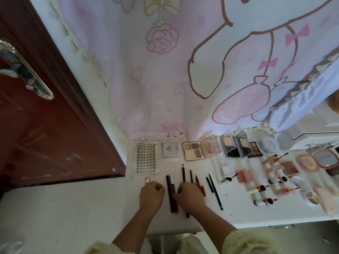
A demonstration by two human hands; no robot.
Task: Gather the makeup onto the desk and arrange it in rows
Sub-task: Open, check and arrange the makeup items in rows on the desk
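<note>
A dark red door (45,125) with a metal handle (23,72) stands at the left, beside a pink cartoon curtain (165,70) that hangs down to the back of my white table (238,209). The makeup lies on the table in rows. The back row starts at the left with a tray of false lashes (146,156), then a silver compact (169,149) and an open eyeshadow palette (192,151). In front of the lashes my left hand (151,194) rests with its fingers curled in. A gold-tipped piece (147,180) shows just past the knuckles, and I cannot tell whether I hold it. Two dark pens (171,195) lie side by side between my hands. My right hand (189,196) sits just beside them, its fingers closed on a thin brown pencil (183,173) that sticks out past the hand at both ends. Two long black liners (214,189) lie near on its right. Farther right are a pink blush (243,176), several uncapped lip glosses (262,187) and a round pink compact (306,163), near the table's right end.
</note>
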